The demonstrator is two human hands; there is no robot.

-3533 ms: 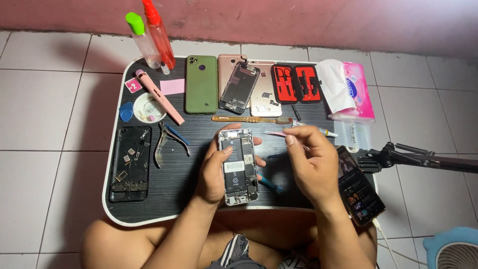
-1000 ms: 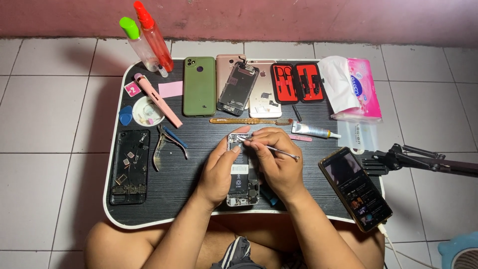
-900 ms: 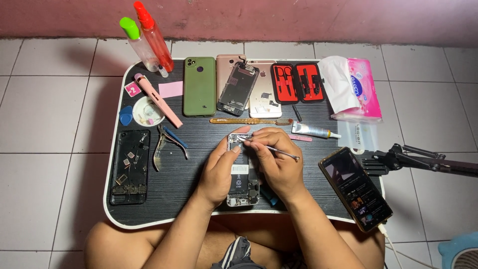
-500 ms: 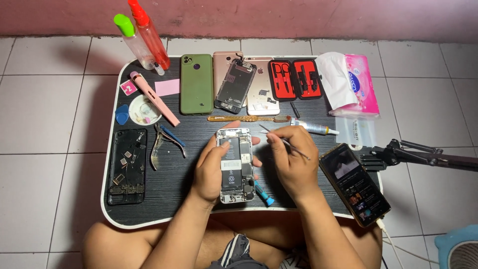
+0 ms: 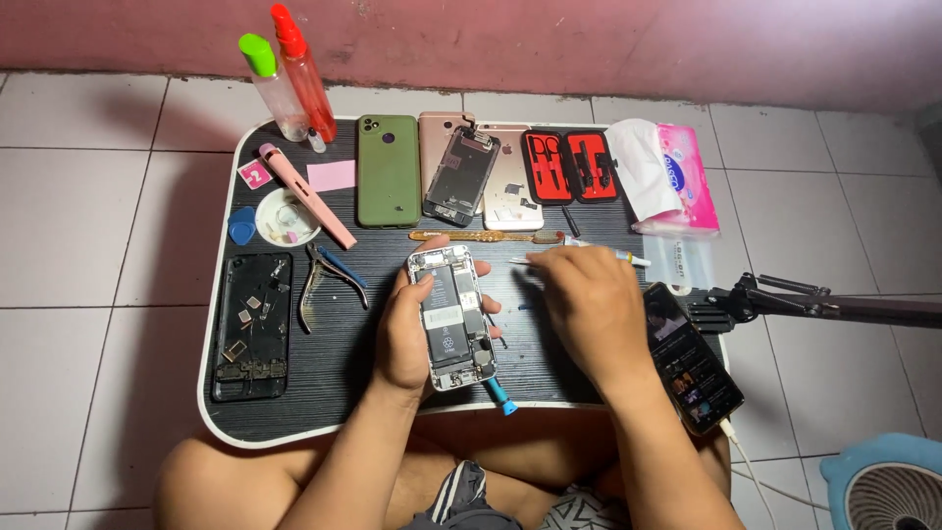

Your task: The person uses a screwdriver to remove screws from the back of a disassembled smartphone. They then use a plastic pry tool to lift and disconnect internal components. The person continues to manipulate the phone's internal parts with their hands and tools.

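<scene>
Your left hand (image 5: 407,329) grips the opened phone (image 5: 451,316) near the middle of the table (image 5: 334,383), toward its front edge; the fingers wrap the phone's left side and the thumb presses on its right edge. Your right hand (image 5: 589,304) rests just right of the phone, fingers pressed together on a thin metal tool (image 5: 525,261) whose tip points left. A green phone (image 5: 388,184), a toothbrush (image 5: 481,236) and a red tool case (image 5: 569,165) lie toward the back edge. Pliers (image 5: 329,280) lie left of the phone.
</scene>
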